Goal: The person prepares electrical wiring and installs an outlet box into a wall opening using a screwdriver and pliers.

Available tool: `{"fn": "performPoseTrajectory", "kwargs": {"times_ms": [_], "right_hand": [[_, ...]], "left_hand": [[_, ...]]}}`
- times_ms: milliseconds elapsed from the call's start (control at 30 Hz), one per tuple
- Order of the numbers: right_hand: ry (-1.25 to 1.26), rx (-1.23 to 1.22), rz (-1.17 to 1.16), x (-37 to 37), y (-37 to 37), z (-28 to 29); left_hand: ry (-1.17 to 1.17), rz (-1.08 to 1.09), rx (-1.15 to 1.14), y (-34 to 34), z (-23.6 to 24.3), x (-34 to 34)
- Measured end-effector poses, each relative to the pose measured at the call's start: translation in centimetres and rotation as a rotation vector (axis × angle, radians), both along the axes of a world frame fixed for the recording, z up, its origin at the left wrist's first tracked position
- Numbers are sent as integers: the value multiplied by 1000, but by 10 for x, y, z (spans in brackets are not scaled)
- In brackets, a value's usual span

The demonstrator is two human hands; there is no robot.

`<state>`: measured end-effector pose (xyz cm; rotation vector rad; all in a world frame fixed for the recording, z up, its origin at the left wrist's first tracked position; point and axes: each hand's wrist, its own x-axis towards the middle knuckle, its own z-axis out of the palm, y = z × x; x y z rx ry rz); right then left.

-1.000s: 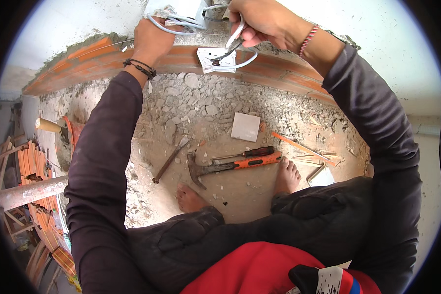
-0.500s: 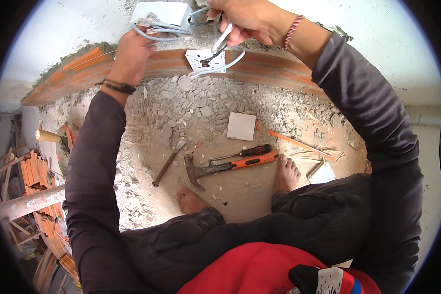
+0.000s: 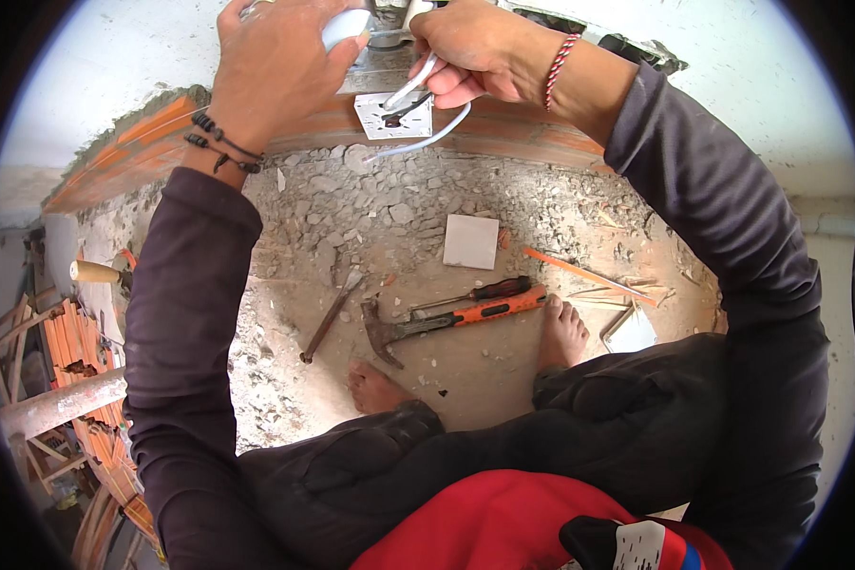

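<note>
At the top of the view, my left hand (image 3: 280, 66) is closed around a white plastic box (image 3: 346, 29), mostly covered by the palm and fingers. My right hand (image 3: 480, 47), just to the right, pinches a white cable (image 3: 410, 85) with a black one beside it. These run to the white square plate (image 3: 365, 116), which has small dark openings and sits against the exposed brick below the hands. A loose white cable end (image 3: 427, 145) curves down from under my right fingers.
Between my bare feet and the wall lie rubble (image 3: 351, 199), a white square tile (image 3: 470, 241), a chisel (image 3: 331, 316), a screwdriver (image 3: 475, 296) and an orange-handled claw hammer (image 3: 456, 318). Broken orange strips (image 3: 589, 275) lie at right. Bricks and wood (image 3: 71, 342) are piled at far left.
My left hand has moved up and right, from the grey cables onto the white box. My right hand has shifted slightly; the square plate hardly moved.
</note>
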<state>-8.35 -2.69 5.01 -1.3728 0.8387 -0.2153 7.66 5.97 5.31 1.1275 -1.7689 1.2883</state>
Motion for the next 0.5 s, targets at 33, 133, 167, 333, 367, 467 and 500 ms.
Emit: {"fn": "performPoseTrajectory", "kwargs": {"times_ms": [33,133,167,333,367,467,500], "right_hand": [[-12,26,-13,1,2,0],[-473,349,-30,-14,-38,-70],[-485,54,82,-8,-62,-114],[-67,-634,-77,-10,12,0],[-114,-1133,-42,-19,-12,-35],[-194,-304,-12,-34,33,32],[-191,-415,73,-47,32,39]], "left_hand": [[17,-13,-49,-9,-9,14],[20,187,374,9,3,14],[-5,304,604,18,12,7],[122,351,634,36,10,21],[131,325,625,28,11,16],[110,363,609,38,8,27],[123,347,628,37,9,26]]}}
